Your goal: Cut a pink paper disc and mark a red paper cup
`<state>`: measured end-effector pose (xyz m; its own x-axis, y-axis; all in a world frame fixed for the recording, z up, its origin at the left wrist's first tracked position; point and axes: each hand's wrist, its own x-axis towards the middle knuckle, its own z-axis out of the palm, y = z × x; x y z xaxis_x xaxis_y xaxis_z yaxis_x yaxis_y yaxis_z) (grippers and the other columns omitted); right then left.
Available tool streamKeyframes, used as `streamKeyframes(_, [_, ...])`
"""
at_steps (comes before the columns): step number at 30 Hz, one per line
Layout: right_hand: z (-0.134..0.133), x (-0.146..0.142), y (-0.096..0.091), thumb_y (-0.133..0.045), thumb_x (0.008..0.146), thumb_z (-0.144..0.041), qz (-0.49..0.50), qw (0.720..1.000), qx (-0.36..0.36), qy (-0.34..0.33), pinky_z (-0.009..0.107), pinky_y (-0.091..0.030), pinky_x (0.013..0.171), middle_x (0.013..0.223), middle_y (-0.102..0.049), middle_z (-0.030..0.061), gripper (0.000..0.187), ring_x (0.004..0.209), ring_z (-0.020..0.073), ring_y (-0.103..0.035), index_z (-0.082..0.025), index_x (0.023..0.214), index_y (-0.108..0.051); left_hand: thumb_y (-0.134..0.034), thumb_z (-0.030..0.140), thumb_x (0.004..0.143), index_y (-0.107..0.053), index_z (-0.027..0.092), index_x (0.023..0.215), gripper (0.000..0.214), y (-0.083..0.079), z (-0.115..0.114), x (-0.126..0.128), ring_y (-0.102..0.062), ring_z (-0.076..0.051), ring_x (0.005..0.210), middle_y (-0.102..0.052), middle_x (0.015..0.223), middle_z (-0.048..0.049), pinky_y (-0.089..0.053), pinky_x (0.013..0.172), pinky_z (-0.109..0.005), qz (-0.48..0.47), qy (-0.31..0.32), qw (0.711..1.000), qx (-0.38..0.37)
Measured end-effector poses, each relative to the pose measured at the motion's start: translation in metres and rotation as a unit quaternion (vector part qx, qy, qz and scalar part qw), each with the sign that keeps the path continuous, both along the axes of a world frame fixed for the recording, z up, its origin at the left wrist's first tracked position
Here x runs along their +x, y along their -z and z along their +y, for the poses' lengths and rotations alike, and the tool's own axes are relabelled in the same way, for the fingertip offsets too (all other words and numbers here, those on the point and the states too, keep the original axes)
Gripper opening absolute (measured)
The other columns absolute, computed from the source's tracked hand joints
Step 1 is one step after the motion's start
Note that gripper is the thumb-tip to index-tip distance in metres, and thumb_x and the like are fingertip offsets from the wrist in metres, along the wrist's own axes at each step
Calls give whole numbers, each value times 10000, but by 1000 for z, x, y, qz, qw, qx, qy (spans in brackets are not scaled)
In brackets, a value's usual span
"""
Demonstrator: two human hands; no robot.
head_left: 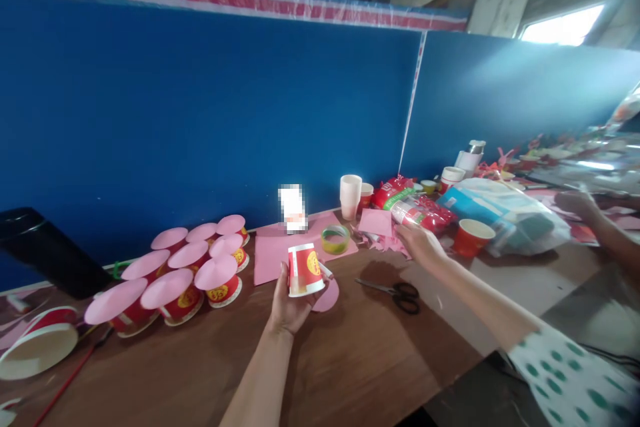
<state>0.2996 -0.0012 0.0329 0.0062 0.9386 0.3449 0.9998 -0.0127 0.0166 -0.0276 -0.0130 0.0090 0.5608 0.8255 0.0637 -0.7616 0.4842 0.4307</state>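
Note:
My left hand (293,303) is wrapped round a red and white paper cup (305,269), held upside down above the brown table (350,360). A pink paper disc (327,297) lies just right of that hand. My right hand (417,240) reaches out to the right, its fingers on pink paper scraps (385,243) beside a pink sheet (376,221); I cannot see whether it grips anything. Black scissors (395,293) lie on the table between my two arms. A roll of green tape (335,238) sits on a large pink sheet (273,253).
Several upturned red cups topped with pink discs (185,277) stand at the left. A white cup stack (350,195), a red cup (471,237), red packets (420,210) and a plastic bag (505,213) crowd the right. Another person's hand (580,203) shows far right. A blue wall (200,113) backs the table.

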Motion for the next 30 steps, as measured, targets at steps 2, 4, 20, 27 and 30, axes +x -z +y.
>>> streamKeyframes(2, [23,-7,-5,-371,881,-183,-29,999,-12,0,271,-391,641,903,-632,119,276,794,215,-566,-138,931,-639,-396,552,809,-512,76,1162,605,0,-1,0,-586,-255,946,-612,1033,-157,-453,843,-375,-3,0,1000,2])
streamKeyframes(4, [38,-11,-6,-406,841,-95,-54,998,-28,-5,278,-398,666,966,-619,138,252,860,224,-559,-133,926,-640,-394,542,814,-504,80,1176,596,0,-2,0,-585,-256,950,-612,1034,-160,-460,822,-363,-6,-2,1000,5])
streamKeyframes(20, [38,-51,16,-472,866,-200,-100,982,-96,-131,264,-407,810,1009,-620,103,213,1001,205,-506,-169,1000,-635,-431,518,809,-498,109,1193,565,0,-2,2,-592,-261,936,-609,1063,-150,-457,832,-390,-1,-16,1000,1])
streamKeyframes(27, [34,-35,13,-440,877,-209,-81,990,-89,-68,289,-419,774,988,-606,137,236,958,234,-525,-134,942,-653,-428,516,809,-476,104,1216,582,-1,1,1,-568,-288,994,-589,1103,-171,-465,831,-428,-2,-19,1000,1])
streamKeyframes(30, [34,-39,12,-412,894,-244,-70,992,-85,-68,289,-411,782,982,-608,125,268,953,227,-529,-141,907,-660,-431,528,802,-483,110,1210,586,-1,0,1,-568,-292,992,-591,1097,-169,-468,827,-428,-1,-15,1000,-5])
